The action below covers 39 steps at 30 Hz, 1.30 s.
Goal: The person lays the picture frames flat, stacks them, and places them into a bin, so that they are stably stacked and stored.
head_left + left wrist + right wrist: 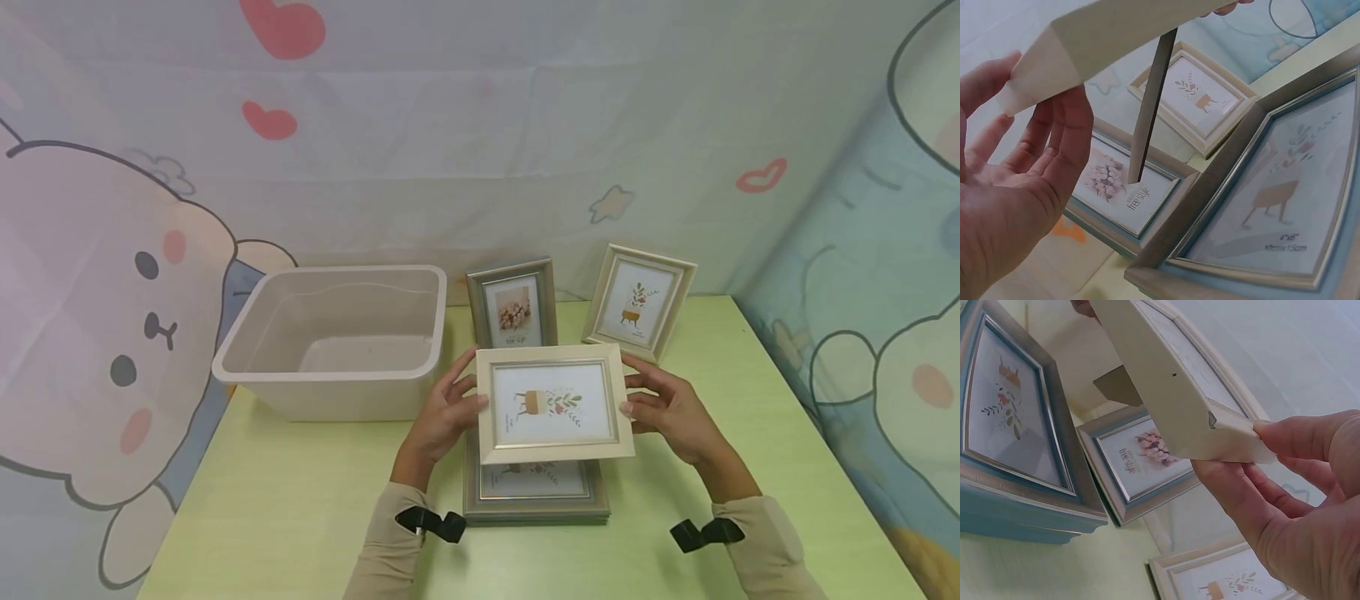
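Note:
Both hands hold a cream picture frame in the air, turned sideways, its plant print facing up toward the head camera. My left hand pinches its left edge between thumb and fingers. At the opposite edge, my right hand grips it the same way. Beneath it lies a stack of grey-brown frames, partly covered in the head view. From the back of the held frame a stand leg sticks out, seen in the left wrist view.
A grey-brown frame with a flower photo stands upright behind the held one. Right of it leans another cream frame. A beige plastic bin sits at the left on the green table. A patterned cloth hangs behind.

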{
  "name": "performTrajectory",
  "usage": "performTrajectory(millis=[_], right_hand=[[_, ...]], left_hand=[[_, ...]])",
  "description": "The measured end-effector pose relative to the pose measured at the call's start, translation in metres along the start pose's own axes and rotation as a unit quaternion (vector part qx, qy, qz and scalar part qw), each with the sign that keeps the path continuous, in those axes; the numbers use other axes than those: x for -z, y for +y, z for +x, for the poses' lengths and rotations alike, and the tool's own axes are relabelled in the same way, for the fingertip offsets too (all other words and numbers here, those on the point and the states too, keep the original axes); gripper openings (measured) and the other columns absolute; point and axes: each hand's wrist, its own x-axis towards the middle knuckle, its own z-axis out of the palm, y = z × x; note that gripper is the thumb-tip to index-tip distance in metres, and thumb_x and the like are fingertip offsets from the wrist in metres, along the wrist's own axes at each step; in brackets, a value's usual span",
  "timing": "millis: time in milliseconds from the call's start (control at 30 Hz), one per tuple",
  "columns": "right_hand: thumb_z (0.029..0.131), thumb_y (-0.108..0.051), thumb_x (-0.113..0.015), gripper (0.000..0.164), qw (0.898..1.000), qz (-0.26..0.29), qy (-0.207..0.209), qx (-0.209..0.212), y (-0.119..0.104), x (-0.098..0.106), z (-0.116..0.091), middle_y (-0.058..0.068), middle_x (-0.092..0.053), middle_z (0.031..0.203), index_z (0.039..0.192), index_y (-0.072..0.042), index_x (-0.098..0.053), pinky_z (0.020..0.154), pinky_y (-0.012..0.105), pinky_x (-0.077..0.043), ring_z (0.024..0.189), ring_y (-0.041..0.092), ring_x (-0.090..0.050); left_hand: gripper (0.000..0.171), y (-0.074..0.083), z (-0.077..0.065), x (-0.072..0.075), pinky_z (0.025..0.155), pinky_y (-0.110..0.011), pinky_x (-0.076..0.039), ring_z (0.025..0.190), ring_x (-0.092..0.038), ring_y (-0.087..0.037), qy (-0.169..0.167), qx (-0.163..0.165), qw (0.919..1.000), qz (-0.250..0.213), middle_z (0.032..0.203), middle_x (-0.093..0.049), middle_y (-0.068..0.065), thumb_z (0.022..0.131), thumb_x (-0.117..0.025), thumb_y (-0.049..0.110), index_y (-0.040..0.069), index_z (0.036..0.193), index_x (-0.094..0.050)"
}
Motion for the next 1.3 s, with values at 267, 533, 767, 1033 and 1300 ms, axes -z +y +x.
performTrajectory(millis=[267, 533, 767, 1033, 1300], right_hand=[[0.093, 0.003, -0.063, 0.069, 1.0, -0.001, 0.008, -0.011, 0.0, -0.002, -0.001, -0.003, -0.061, 0.115, 0.155, -0.008, -0.034, 0.069, 0.036, -0.063, 0.095, 0.009, -0.071], [0.094, 0.002, -0.063, 0.072, 0.999, -0.027, 0.003, -0.02, 0.002, -0.001, 0.0, -0.004, -0.06, 0.116, 0.157, -0.007, -0.029, 0.069, 0.037, -0.063, 0.095, 0.008, -0.071], [0.095, -0.001, -0.063, 0.076, 0.998, -0.053, 0.01, -0.035, 0.001, -0.003, 0.001, -0.003, -0.059, 0.114, 0.158, -0.005, -0.022, 0.069, 0.037, -0.063, 0.094, 0.007, -0.071], [0.094, -0.006, -0.066, 0.077, 0.994, -0.065, 0.035, -0.085, -0.002, -0.006, 0.004, 0.006, -0.062, 0.107, 0.158, -0.002, -0.022, 0.071, 0.041, -0.063, 0.088, 0.012, -0.07], [0.103, -0.017, -0.056, 0.062, 0.987, -0.084, 0.0, -0.136, -0.009, -0.002, 0.006, 0.016, -0.058, 0.112, 0.152, 0.001, -0.023, 0.075, 0.046, -0.062, 0.093, 0.018, -0.067]], left_hand=[[0.086, 0.0, 0.001, 0.006, 0.071, -0.028, -0.06, 0.086, -0.067, -0.011, -0.012, -0.01, 0.9994, 0.031, 0.108, -0.065, 0.002, 0.086, -0.056, -0.011, 0.007, 0.16, -0.017], [0.087, 0.004, -0.001, 0.008, 0.064, -0.027, -0.059, 0.08, -0.069, -0.009, -0.01, -0.004, 0.9978, 0.066, 0.104, -0.065, 0.003, 0.085, -0.059, -0.014, 0.007, 0.159, -0.02], [0.087, 0.006, -0.002, 0.009, 0.062, -0.026, -0.058, 0.084, -0.071, -0.009, -0.007, -0.005, 0.9956, 0.093, 0.102, -0.066, 0.003, 0.083, -0.065, -0.014, 0.007, 0.158, -0.025], [0.086, 0.007, -0.001, 0.005, 0.065, -0.029, -0.06, 0.086, -0.072, -0.012, 0.002, -0.003, 0.9902, 0.14, 0.106, -0.067, -0.002, 0.082, -0.07, -0.011, 0.009, 0.156, -0.032], [0.084, 0.007, -0.002, -0.001, 0.066, -0.029, -0.06, 0.088, -0.069, -0.009, 0.006, -0.02, 0.9757, 0.218, 0.119, -0.061, -0.034, 0.083, -0.071, -0.011, 0.008, 0.156, -0.033]])
